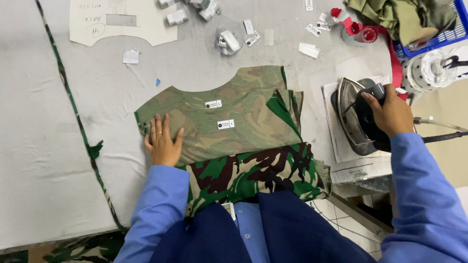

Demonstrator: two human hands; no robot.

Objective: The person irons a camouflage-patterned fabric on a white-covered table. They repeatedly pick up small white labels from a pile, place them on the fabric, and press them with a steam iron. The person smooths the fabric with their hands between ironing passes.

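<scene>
With the left hand point(162, 141) spread flat on the camouflage garment piece point(224, 122) on the bench point(44, 146), the right hand point(390, 113) grips the iron point(358, 117) resting beside it, so pressing seems in hand.

Grey padded worktable point(44, 146), evenly lit

Surface: grey padded table point(44, 146).
Centre: camouflage garment piece point(229, 126) lying flat.
Beyond garment: cardboard pattern point(122, 22), scattered white labels point(308, 49).
Right of garment: iron point(360, 117) on its mat.
Left of garment: camouflage strip point(73, 104).
</scene>
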